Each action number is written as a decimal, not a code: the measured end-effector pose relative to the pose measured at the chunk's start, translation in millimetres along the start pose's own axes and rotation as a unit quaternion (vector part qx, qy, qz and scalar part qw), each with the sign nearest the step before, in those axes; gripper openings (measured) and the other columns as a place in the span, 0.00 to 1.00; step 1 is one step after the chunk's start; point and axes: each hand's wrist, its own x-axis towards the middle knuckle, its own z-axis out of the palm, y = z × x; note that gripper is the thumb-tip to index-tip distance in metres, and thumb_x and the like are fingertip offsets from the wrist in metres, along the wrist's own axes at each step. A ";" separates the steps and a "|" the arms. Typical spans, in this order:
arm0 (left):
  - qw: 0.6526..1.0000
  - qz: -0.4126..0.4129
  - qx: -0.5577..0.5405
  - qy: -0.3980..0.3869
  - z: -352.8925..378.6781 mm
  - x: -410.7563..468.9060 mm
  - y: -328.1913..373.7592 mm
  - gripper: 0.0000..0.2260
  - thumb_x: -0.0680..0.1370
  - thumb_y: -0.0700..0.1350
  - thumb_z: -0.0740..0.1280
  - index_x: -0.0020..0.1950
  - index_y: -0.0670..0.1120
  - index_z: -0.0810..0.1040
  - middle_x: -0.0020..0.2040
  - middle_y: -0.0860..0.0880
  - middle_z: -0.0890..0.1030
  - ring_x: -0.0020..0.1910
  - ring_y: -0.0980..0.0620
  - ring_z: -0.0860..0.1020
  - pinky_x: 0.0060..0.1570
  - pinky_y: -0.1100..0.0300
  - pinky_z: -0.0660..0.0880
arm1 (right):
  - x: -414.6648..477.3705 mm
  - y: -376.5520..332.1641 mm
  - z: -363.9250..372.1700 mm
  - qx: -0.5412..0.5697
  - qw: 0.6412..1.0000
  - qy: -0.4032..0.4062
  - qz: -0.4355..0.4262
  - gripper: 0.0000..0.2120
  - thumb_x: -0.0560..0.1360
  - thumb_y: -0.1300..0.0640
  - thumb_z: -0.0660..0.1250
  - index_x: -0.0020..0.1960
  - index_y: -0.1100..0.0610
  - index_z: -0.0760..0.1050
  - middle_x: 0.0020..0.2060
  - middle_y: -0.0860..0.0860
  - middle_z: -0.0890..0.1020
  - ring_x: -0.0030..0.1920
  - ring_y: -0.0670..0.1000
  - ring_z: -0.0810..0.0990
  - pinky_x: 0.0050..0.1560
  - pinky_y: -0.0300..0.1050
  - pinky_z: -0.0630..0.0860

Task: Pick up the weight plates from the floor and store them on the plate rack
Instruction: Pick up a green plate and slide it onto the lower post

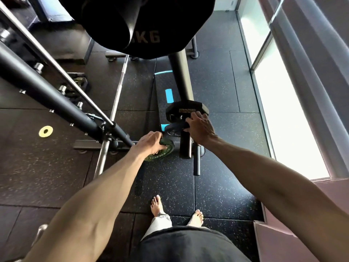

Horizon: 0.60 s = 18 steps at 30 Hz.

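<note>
My left hand (152, 141) grips a small green weight plate (162, 151) just above the floor, left of the plate rack's post (179, 72). My right hand (200, 129) holds a small dark round plate (174, 129) against a low peg of the rack. Right behind it, a black plate with gold lettering (187, 111) hangs on the rack. A large black plate marked KG (143, 25) fills the top of the view, very close to the camera. A small yellow plate (45, 131) lies flat on the floor far to the left.
A barbell (118, 91) and slanted black machine bars (56, 87) cross the left side. A black and blue step board (164, 91) lies behind the rack. Bare rack pegs (196, 163) stick out towards my bare feet (157, 205). Windows (283, 110) line the right.
</note>
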 end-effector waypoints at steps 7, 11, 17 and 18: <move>0.995 -0.019 -0.048 -0.089 30.4 -3.0 -15.0 0.22 0.71 0.54 0.77 0.57 0.42 0.79 0.54 0.42 0.82 0.47 0.46 0.81 0.50 0.53 0.79 | 31.2 8.4 -2.3 -0.073 0.994 0.024 0.081 0.20 0.70 0.46 0.75 0.54 0.58 0.80 0.56 0.59 0.77 0.60 0.61 0.72 0.61 0.55 0.67; 0.973 -0.058 -0.150 -0.167 23.8 -2.2 -14.7 0.20 0.69 0.53 0.79 0.52 0.43 0.78 0.48 0.43 0.84 0.42 0.48 0.83 0.45 0.55 0.81 | 18.1 6.3 -5.7 0.003 0.990 0.140 0.025 0.15 0.73 0.49 0.71 0.53 0.58 0.75 0.50 0.57 0.77 0.51 0.58 0.74 0.52 0.53 0.71; 0.933 -0.052 -0.272 -0.231 -12.4 6.2 -7.4 0.22 0.69 0.56 0.77 0.56 0.43 0.83 0.49 0.42 0.86 0.50 0.42 0.84 0.56 0.49 0.79 | -43.8 -22.8 -2.4 0.214 0.975 0.045 -0.042 0.15 0.82 0.47 0.57 0.44 0.56 0.72 0.35 0.51 0.78 0.33 0.50 0.76 0.34 0.52 0.77; 0.925 -0.045 -0.299 -0.230 -17.2 4.7 -3.3 0.21 0.71 0.55 0.76 0.57 0.43 0.83 0.50 0.42 0.86 0.50 0.43 0.84 0.55 0.50 0.80 | -53.7 -24.6 -1.3 0.237 0.971 0.020 -0.030 0.15 0.83 0.46 0.56 0.45 0.55 0.73 0.34 0.49 0.78 0.31 0.48 0.76 0.33 0.52 0.78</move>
